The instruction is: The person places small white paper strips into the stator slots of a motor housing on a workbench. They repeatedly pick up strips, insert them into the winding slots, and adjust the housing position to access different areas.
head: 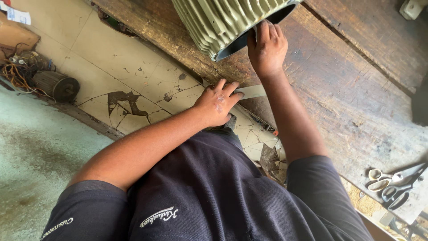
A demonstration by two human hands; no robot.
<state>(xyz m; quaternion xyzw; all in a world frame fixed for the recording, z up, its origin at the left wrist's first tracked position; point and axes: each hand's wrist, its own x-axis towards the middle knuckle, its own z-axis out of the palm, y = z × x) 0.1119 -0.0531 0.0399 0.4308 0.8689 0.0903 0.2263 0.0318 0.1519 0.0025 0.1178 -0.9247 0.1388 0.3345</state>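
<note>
At the far left, beyond the workbench, a small dark motor part (57, 85) with tangled orange wires (18, 76) is seen lying on the cracked tiled floor (111, 58). Further right, the left hand (217, 105) is laid at the near edge of the worn wooden workbench (347, 102), its fingers stretched out flat and close together, pressed on one end of a pale grey strip (252, 92) that lies along that edge; nothing is gripped in it. Above it, a ribbed, pale green motor housing (218, 22) is set on its side near the far edge of the workbench, its dark open end turned toward the right. The right hand (266, 47) is placed against the rim of that open end, fingers pointing up and held narrowly together; the fingertips are seen touching the rim, but whether anything is pinched between them cannot be told. The two forearms are crossed near each other over the bench edge. At the near right corner of the workbench, well apart from both hands, two pairs of scissors (392, 183) are laid side by side, one with yellowish handles and one with dark handles.
</note>
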